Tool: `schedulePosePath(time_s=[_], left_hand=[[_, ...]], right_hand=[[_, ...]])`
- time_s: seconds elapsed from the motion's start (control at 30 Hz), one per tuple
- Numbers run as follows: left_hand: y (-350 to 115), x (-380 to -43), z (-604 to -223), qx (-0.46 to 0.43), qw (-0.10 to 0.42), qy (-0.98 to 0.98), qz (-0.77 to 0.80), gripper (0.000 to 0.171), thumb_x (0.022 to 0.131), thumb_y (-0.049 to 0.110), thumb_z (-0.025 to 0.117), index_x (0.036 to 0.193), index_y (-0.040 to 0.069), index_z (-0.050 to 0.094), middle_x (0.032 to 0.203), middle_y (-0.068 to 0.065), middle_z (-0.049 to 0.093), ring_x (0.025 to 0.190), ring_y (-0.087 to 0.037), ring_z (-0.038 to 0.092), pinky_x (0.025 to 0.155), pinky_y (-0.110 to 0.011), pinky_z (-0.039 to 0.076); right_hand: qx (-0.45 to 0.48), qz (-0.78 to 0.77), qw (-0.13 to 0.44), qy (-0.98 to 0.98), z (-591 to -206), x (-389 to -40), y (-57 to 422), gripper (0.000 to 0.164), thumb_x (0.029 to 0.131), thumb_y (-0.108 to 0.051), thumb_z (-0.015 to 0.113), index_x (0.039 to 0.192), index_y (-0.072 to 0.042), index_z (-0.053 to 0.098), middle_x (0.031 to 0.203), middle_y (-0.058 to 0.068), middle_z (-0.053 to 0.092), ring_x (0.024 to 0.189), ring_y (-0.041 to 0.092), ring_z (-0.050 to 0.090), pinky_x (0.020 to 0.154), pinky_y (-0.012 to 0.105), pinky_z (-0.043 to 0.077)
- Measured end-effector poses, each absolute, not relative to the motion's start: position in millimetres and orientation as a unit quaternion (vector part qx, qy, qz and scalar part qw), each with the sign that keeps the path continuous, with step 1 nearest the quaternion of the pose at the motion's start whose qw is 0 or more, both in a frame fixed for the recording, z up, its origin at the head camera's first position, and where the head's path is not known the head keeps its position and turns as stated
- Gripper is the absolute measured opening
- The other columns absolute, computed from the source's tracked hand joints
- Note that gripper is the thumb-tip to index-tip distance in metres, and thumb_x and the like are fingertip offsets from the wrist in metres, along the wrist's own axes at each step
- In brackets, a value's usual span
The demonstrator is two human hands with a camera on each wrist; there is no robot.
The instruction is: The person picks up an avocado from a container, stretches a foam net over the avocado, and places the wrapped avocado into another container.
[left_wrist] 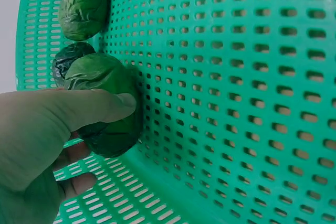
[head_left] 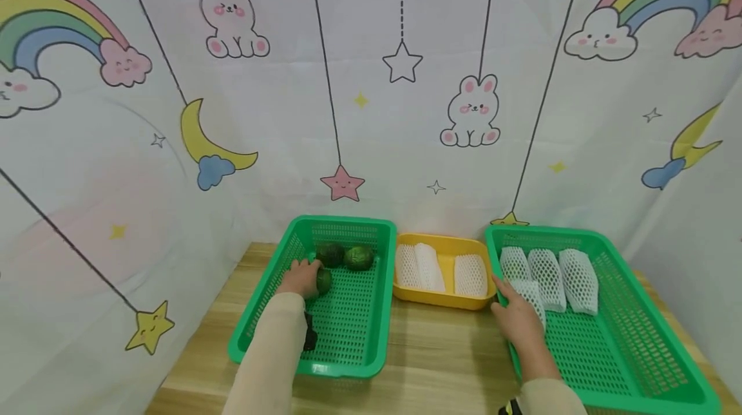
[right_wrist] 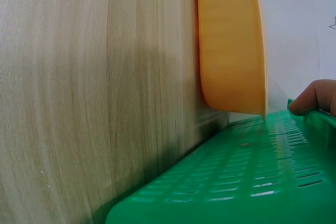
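Note:
My left hand [head_left: 299,279] grips a dark green avocado [left_wrist: 107,103] inside the left green basket [head_left: 379,337]. In the left wrist view the thumb lies across the avocado's wrinkled skin, and other fingers show below it. Two more avocados [head_left: 359,258] lie against that basket's back wall. At the right green basket [head_left: 692,389], my right hand [head_left: 518,321] rests over the left rim, its index finger stretched forward. White foam net sleeves [head_left: 547,278] with bulk lie beside it, one [head_left: 532,296] partly hidden by the hand. What its other fingers touch is hidden.
Between the baskets stands a yellow tray [head_left: 440,300] holding flat white foam nets [head_left: 471,275]. A dark object [head_left: 310,332] shows beside the left sleeve. The baskets stand on a wooden table [head_left: 435,363], with a printed white cloth [head_left: 400,118] behind.

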State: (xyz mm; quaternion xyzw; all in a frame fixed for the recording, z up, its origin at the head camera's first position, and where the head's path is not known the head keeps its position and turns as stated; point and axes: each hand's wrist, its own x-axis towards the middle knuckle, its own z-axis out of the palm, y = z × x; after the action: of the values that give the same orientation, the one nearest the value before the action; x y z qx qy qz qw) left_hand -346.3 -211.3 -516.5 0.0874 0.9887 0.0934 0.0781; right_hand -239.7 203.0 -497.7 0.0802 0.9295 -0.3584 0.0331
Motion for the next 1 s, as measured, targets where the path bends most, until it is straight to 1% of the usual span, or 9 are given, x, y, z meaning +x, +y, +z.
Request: schedulePosePath(time_s=[0.07,0.17,0.33,0.43,0.53,0.63,0.77,0.87,1.0], left_hand=[[-210.2,-344.6,-515.0,0.085,0.084,0.988,0.099,0.052,0.079,0.013,0.074,0.126,0.008,0.051,0.119,-0.021,0.049,0.109,-0.042,0.042,0.085,-0.057,0.039],[-207.1,-342.4,-510.4,0.079,0.089,0.985,0.124,0.055,0.077,0.014,0.077,0.125,0.008,0.05,0.121,-0.02,0.047,0.112,-0.041,0.041,0.086,-0.056,0.039],[-196.8,-338.1,-492.1,0.08,0.062,0.98,0.172,0.056,0.077,0.013,0.076,0.125,0.007,0.048,0.123,-0.018,0.045,0.113,-0.038,0.041,0.083,-0.052,0.042],[-188.3,-335.4,-478.2,0.085,0.056,0.974,0.201,0.058,0.077,0.011,0.076,0.127,0.007,0.046,0.124,-0.016,0.049,0.112,-0.036,0.046,0.081,-0.049,0.045],[-180.7,-333.1,-467.1,0.094,0.056,0.971,0.214,0.06,0.078,0.013,0.075,0.129,0.009,0.044,0.122,-0.013,0.053,0.106,-0.031,0.053,0.078,-0.045,0.047],[-173.6,-329.6,-457.4,0.112,0.05,0.969,0.214,0.061,0.079,0.014,0.075,0.131,0.011,0.044,0.123,-0.011,0.053,0.103,-0.028,0.055,0.077,-0.043,0.047],[-164.5,-321.8,-445.6,0.139,0.027,0.967,0.213,0.062,0.079,0.014,0.074,0.133,0.013,0.044,0.127,-0.013,0.049,0.106,-0.03,0.052,0.078,-0.045,0.047],[-157.4,-315.9,-439.8,0.156,0.009,0.962,0.224,0.063,0.078,0.013,0.075,0.133,0.014,0.045,0.126,-0.015,0.046,0.107,-0.033,0.05,0.078,-0.048,0.047],[-146.6,-307.9,-435.7,0.172,0.0,0.95,0.26,0.063,0.077,0.013,0.077,0.132,0.016,0.046,0.123,-0.014,0.044,0.105,-0.031,0.051,0.077,-0.047,0.047]], right_hand=[[0.083,-0.36,0.035,0.929,-497.8,-238.7,202.9,0.058,0.094,-0.014,0.044,0.148,-0.016,0.022,0.15,0.018,0.014,0.131,0.045,0.018,0.099,0.061,0.024],[0.083,-0.36,0.037,0.928,-498.2,-237.6,202.9,0.059,0.094,-0.014,0.044,0.148,-0.016,0.022,0.15,0.019,0.014,0.131,0.045,0.018,0.099,0.061,0.024],[0.079,-0.358,0.037,0.93,-498.6,-239.1,203.3,0.059,0.094,-0.016,0.044,0.148,-0.016,0.022,0.15,0.019,0.015,0.131,0.046,0.018,0.098,0.061,0.025],[0.078,-0.356,0.036,0.931,-499.3,-240.3,204.2,0.058,0.094,-0.016,0.044,0.148,-0.016,0.022,0.15,0.019,0.015,0.131,0.046,0.019,0.098,0.061,0.024],[0.08,-0.354,0.037,0.931,-499.5,-241.0,204.7,0.058,0.095,-0.017,0.044,0.148,-0.017,0.022,0.15,0.019,0.015,0.131,0.047,0.019,0.098,0.061,0.024],[0.082,-0.356,0.04,0.93,-499.8,-242.1,204.9,0.058,0.095,-0.017,0.044,0.148,-0.018,0.022,0.15,0.019,0.015,0.13,0.047,0.018,0.098,0.062,0.024],[0.087,-0.36,0.043,0.928,-499.8,-242.4,205.5,0.058,0.095,-0.018,0.044,0.148,-0.018,0.022,0.15,0.019,0.015,0.13,0.048,0.018,0.098,0.063,0.023],[0.091,-0.364,0.047,0.926,-499.2,-242.2,206.0,0.058,0.095,-0.018,0.044,0.148,-0.019,0.022,0.15,0.018,0.014,0.13,0.048,0.018,0.097,0.063,0.023],[0.093,-0.371,0.051,0.923,-498.2,-242.3,205.8,0.058,0.095,-0.018,0.044,0.148,-0.019,0.022,0.15,0.018,0.014,0.13,0.047,0.018,0.098,0.063,0.023]])
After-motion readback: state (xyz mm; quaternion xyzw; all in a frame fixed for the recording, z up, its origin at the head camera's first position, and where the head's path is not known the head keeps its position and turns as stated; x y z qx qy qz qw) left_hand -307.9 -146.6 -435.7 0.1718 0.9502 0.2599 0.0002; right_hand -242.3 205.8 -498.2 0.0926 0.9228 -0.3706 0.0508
